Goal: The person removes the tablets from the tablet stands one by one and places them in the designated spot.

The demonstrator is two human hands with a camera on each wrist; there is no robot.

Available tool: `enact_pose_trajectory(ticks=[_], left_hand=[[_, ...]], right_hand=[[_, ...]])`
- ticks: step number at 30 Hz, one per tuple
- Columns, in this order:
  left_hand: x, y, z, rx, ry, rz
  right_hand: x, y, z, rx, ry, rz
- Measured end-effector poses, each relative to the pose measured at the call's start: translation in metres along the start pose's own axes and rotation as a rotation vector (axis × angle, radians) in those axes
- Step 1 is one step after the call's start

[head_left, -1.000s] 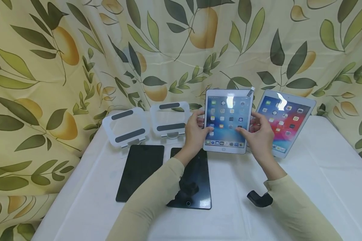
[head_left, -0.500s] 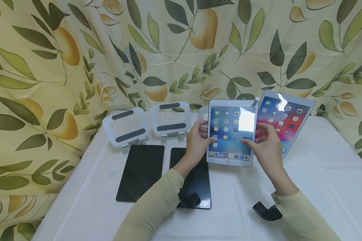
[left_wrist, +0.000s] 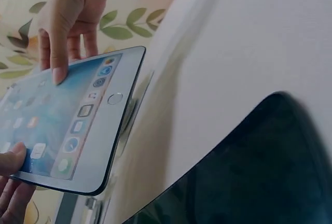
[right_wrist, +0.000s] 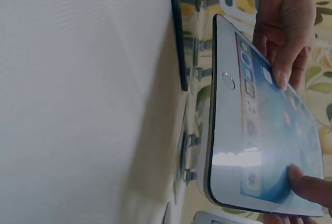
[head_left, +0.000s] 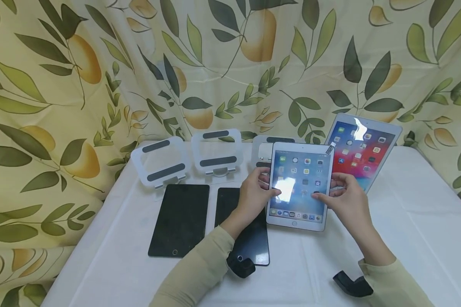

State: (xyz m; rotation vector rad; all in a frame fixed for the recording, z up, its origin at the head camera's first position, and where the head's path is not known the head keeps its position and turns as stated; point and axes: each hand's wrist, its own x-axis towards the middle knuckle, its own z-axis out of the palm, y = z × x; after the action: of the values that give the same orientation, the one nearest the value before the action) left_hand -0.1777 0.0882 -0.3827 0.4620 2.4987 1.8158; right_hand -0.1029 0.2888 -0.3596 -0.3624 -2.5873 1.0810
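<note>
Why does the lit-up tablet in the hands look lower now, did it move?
Yes. The lit tablet has come down and toward the person, uncovering the white stand behind it; the propped tablet stayed put.

The head view looks forward and down over the tabletop (head_left: pixel 407 221). Both wrist views sit close and low, and all three share the lit tablet (head_left: pixel 299 187) (left_wrist: pixel 67 125) (right_wrist: pixel 264 125).

i log two bare hands, the left hand (head_left: pixel 255 194) and right hand (head_left: pixel 347 202), no rings or gloves; long pale olive-beige sleeves (head_left: pixel 199 264) reach both wrists; a black wrist-mounted camera unit (head_left: pixel 241 267) sits under each forearm.
</note>
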Motion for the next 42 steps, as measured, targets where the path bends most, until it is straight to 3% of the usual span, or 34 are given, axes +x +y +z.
enact_pose_trajectory(ticks=[13, 24, 42], left_hand=[[-0.018, -0.011, 0.005, -0.046, -0.105, -0.054], [-0.036, -0.011, 0.008, 0.000, -0.250, -0.124], [-0.041, -0.024, 0.008, 0.085, -0.312, -0.100]], right_hand=[[-0.009, 0.018, -0.006, -0.029, -0.137, 0.045], [-0.025, 0.033, -0.013, -0.072, -0.232, 0.057], [-0.025, 0.046, -0.009, -0.069, -0.355, 0.101]])
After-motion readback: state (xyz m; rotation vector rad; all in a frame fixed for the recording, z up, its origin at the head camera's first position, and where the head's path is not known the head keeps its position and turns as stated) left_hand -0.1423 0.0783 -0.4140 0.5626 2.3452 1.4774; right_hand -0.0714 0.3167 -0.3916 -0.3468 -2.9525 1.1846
